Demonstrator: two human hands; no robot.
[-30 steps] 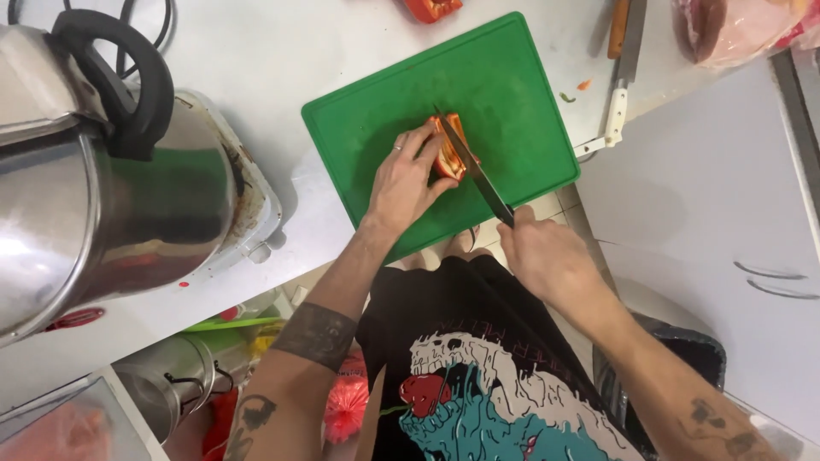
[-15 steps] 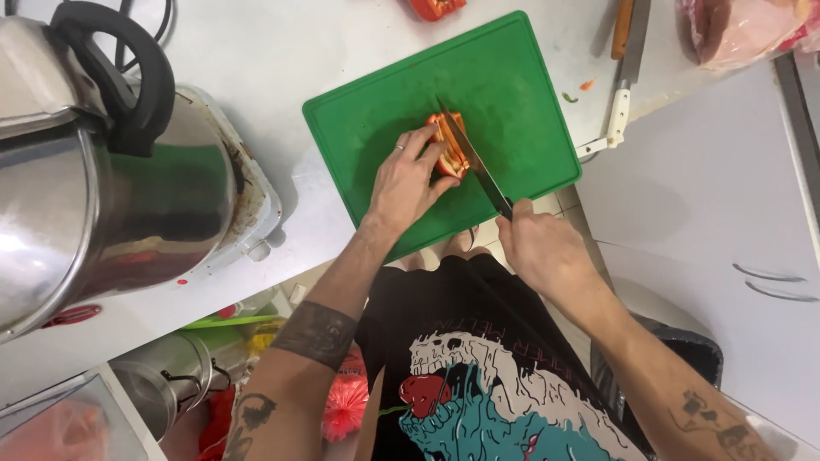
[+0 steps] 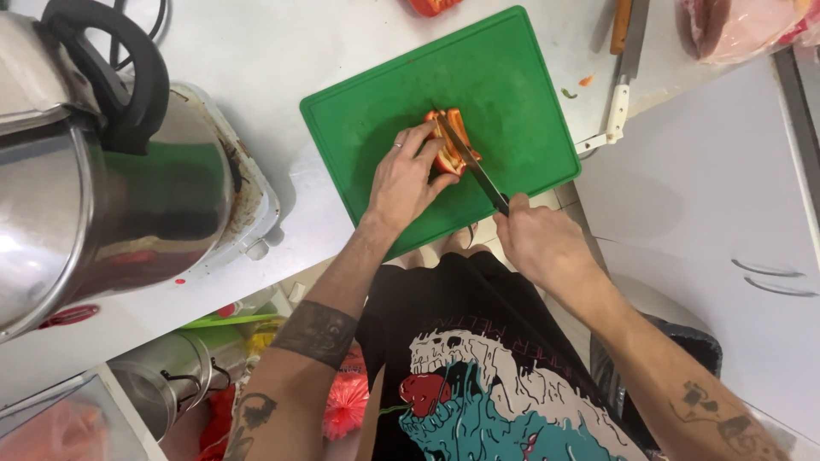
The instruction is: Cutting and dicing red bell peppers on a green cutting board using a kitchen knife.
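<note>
An orange-red pepper piece (image 3: 455,141) lies in the middle of a green cutting board (image 3: 512,77) on a white counter. My left hand (image 3: 408,179) presses on the pepper's left side with curled fingers. My right hand (image 3: 538,243) grips the dark handle of a knife (image 3: 471,166) at the board's near edge. The blade runs diagonally across the pepper, its tip at the far side.
A large steel pot (image 3: 94,171) with a black handle fills the left of the counter. A second knife (image 3: 619,90) with a white handle lies right of the board. A pink bag (image 3: 739,26) sits at the top right. White cabinet doors (image 3: 726,196) stand to the right.
The knife blade has shifted slightly along the pepper between frames; both hands stay in nearly the same place on the board.
</note>
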